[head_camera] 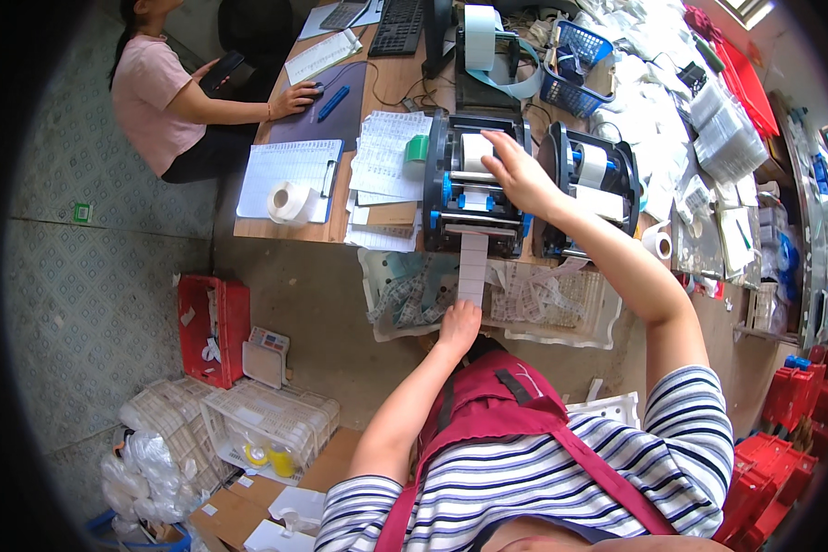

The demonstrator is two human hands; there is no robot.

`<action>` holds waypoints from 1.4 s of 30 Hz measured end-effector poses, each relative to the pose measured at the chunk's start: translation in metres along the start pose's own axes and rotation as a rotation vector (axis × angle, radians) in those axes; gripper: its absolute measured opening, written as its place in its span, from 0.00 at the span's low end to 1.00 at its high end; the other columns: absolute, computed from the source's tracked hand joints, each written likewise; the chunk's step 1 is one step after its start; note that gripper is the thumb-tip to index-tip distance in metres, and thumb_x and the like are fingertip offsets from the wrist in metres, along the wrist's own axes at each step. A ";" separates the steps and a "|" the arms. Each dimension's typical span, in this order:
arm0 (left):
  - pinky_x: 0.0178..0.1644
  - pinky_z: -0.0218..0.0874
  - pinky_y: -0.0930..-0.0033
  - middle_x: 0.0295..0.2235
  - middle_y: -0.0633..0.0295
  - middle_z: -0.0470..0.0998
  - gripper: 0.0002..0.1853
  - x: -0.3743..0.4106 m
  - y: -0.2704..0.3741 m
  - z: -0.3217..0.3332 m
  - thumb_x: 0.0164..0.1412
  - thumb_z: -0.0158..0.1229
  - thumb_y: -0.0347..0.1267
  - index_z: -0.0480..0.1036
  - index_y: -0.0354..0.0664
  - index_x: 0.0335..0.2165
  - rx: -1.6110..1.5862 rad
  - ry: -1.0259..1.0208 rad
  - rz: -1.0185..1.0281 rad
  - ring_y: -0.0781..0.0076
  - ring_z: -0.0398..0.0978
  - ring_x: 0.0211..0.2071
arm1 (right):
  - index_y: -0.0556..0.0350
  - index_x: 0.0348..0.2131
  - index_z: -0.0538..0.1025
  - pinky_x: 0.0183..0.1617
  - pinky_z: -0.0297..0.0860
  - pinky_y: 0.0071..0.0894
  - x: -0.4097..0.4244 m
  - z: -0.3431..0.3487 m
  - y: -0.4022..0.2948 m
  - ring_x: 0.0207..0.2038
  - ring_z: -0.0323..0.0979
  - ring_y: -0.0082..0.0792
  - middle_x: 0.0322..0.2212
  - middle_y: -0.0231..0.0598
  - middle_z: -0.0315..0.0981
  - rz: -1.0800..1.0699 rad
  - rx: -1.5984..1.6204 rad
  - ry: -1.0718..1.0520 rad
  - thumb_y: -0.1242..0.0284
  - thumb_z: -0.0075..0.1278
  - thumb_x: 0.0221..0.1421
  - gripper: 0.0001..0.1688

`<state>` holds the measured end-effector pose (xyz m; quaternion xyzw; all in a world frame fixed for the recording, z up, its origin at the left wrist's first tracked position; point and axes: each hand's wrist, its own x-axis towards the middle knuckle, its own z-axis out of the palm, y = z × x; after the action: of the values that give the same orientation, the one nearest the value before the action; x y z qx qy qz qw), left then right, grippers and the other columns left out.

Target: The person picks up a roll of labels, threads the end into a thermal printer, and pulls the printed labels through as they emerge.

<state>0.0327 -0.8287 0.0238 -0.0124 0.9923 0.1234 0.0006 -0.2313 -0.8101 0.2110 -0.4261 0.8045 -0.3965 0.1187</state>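
Observation:
My left hand (pixel 461 323) is closed on the lower end of a strip of blank labels (pixel 472 265), which hangs out of the front of an open label printer (pixel 479 181). Inside that printer lies a white label roll (pixel 476 153). My right hand (pixel 517 172) is over the printer's right side, fingers spread near the roll, with nothing visible held in it. A second open label printer (pixel 593 186) with its own white roll stands to the right, partly hidden by my right forearm.
White plastic crates (pixel 559 331) with loose label strips sit below the table edge. A co-worker (pixel 159 103) sits at left, a hand on a mouse. Papers (pixel 386 152), a clipboard (pixel 283 172), a blue basket (pixel 573 96) and a loose label roll (pixel 657 244) lie around the printers.

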 end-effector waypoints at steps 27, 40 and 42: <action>0.55 0.46 0.62 0.52 0.44 0.54 0.31 0.069 -0.080 -0.080 0.59 0.43 0.42 0.47 0.33 0.53 -0.858 0.539 -0.530 0.52 0.53 0.53 | 0.47 0.56 0.53 0.60 0.35 0.49 -0.066 0.067 0.015 0.60 0.39 0.45 0.57 0.48 0.43 -0.193 -0.685 -0.036 0.48 0.38 0.50 0.39; 0.59 0.35 0.67 0.57 0.50 0.46 0.31 0.090 -0.074 -0.085 0.62 0.36 0.42 0.40 0.37 0.57 -1.143 0.335 -0.407 0.60 0.43 0.58 | 0.49 0.55 0.54 0.60 0.37 0.51 -0.074 0.071 0.025 0.59 0.41 0.48 0.56 0.49 0.44 -0.205 -0.626 -0.009 0.48 0.38 0.49 0.39; 0.59 0.34 0.67 0.58 0.52 0.44 0.31 0.089 -0.076 -0.084 0.62 0.36 0.42 0.40 0.38 0.57 -1.167 0.331 -0.403 0.62 0.42 0.59 | 0.49 0.56 0.52 0.60 0.36 0.51 -0.074 0.070 0.025 0.60 0.40 0.48 0.57 0.49 0.43 -0.205 -0.634 -0.015 0.48 0.38 0.49 0.41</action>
<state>-0.0538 -0.9247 0.0859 -0.2159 0.7270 0.6374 -0.1361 -0.1641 -0.7820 0.1359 -0.5235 0.8398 -0.1332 -0.0547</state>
